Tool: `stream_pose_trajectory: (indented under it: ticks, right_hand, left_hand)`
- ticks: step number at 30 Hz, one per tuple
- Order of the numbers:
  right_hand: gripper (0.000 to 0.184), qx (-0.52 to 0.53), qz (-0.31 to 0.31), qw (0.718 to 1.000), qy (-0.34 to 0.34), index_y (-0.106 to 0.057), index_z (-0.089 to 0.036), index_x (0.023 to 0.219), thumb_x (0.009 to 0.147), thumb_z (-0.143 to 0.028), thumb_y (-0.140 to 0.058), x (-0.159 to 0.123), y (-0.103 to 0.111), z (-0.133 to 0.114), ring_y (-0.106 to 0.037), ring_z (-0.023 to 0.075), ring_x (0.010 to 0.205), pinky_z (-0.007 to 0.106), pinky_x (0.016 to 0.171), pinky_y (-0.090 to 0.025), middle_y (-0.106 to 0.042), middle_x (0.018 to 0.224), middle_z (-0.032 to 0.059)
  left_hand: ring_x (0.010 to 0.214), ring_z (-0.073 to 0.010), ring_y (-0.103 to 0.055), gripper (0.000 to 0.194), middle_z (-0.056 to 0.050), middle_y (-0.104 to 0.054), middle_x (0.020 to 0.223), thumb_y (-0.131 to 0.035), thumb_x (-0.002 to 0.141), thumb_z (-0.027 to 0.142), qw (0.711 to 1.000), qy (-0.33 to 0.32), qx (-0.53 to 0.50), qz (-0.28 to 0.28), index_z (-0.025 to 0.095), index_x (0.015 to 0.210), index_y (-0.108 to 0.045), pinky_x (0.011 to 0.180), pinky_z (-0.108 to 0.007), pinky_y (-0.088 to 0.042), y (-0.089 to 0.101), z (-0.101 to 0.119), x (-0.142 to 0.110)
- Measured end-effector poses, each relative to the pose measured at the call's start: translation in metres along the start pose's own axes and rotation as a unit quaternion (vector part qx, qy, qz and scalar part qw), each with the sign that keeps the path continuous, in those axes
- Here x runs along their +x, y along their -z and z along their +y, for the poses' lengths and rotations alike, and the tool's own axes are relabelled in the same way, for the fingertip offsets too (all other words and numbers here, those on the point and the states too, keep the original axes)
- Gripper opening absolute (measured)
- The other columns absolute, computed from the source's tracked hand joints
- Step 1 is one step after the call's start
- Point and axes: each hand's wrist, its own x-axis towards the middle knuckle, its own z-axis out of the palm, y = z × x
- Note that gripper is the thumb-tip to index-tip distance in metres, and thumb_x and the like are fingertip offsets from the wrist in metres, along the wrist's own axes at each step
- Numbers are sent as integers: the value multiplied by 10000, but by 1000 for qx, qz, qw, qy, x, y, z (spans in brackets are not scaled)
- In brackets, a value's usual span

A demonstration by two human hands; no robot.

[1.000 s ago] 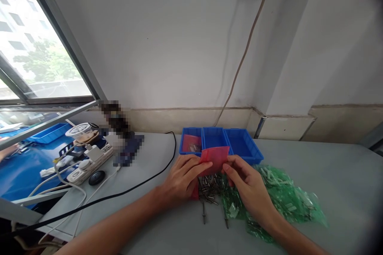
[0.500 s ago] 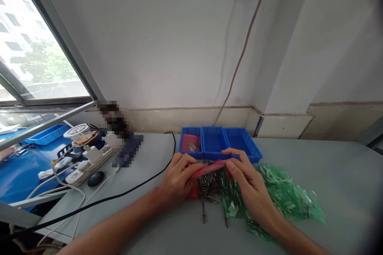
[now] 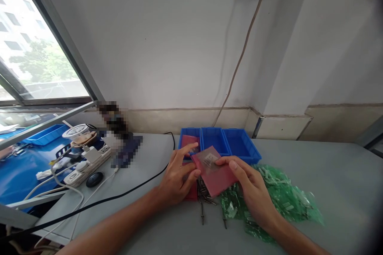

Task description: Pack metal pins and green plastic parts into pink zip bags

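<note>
Pink pouch (image 3: 220, 179) pinched in right hand (image 3: 253, 185); left hand (image 3: 176, 175) open, close beside; pale patch (image 3: 209, 158), possibly label, unreadable.

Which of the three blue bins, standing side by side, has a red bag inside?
The leftmost bin: a red bag lies in it, while none shows in the middle bin or the right bin.

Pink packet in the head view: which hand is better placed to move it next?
Probably the right hand: its thumb and fingers grip the pink packet. The left hand has its fingers spread at the packet's left edge; whether its thumb touches is unclear.
</note>
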Motion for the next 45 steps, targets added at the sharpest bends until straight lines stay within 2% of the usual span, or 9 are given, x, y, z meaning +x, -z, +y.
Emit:
stream_pose_trajectory:
  ticks: [5,8,12,15,19,23,28,35,45]
  right_hand:
    - [483,50,8,999,-12,-793,-281,1052,1093,-632,-464,2,0,4,-644,280,1076,347,883,-522,-751,1169,60]
    - [561,66,-1,998,-17,-757,-264,1065,1097,-673,-374,3,-2,2,-607,260,880,352,742,-516,-728,1056,78]
    - [532,41,-8,999,-13,-685,-250,919,1063,-703,-447,2,-5,1,-531,231,750,338,656,-476,-639,869,53]
    - [418,-17,8,1000,-18,-614,-253,867,1007,-647,-640,3,-6,6,-474,189,691,306,636,-442,-536,774,-10]
    - [399,-15,-12,999,-30,-586,-254,907,1019,-634,-628,5,-7,13,-470,173,656,294,607,-435,-492,729,-40]
    - [345,25,-39,998,-34,-607,-254,1110,1012,-577,-679,6,-8,13,-523,163,680,273,602,-445,-603,818,-27]
    - [582,46,-34,997,-52,-475,-288,1461,997,-542,-719,4,-7,8,-527,163,668,261,616,-451,-606,783,-52]
    - [317,-75,-10,997,-1,-725,-252,985,1048,-532,-590,1,-6,5,-532,185,703,283,637,-440,-630,815,3]
    - [226,-146,-62,985,61,-735,-277,1055,1068,-446,-586,-2,-8,8,-605,225,851,323,750,-480,-664,982,46]
  left_hand:
    - [1273,-294,-570,311,-149,-688,1465,-490,1131,300,994,-97,32,-31,147,1181,-757,1100,-460,-494,3,-1,0]
    - [1195,-286,-608,373,-175,-711,1416,-520,1120,332,988,-132,68,-30,121,1393,-663,1040,-441,-524,4,0,0]
    - [1182,-275,-640,496,-162,-736,1326,-504,1050,127,987,-140,83,-15,129,1544,-555,1010,-429,-552,6,3,-1]
    - [1199,-268,-641,545,-166,-725,1345,-460,1034,43,987,-148,66,-21,123,1568,-528,1027,-423,-563,6,3,-1]
    - [1147,-239,-663,495,-141,-755,1279,-471,1083,79,987,-146,68,-21,154,1569,-529,1011,-387,-568,3,0,-2]
    - [971,-217,-677,438,-109,-769,1068,-520,1104,151,986,-154,58,4,151,1542,-552,888,-354,-574,2,-1,-4]
    - [909,-201,-645,293,-92,-666,987,-542,1111,214,989,-130,51,56,190,1351,-710,820,-339,-556,3,1,-2]
    - [1043,-221,-680,253,-121,-759,1152,-484,1131,207,996,-90,9,16,172,1293,-675,980,-388,-552,1,-2,-2]
    - [1018,-211,-665,404,-115,-739,1150,-613,1060,107,994,-46,-39,93,156,1454,-539,888,-350,-603,-12,-11,-11]
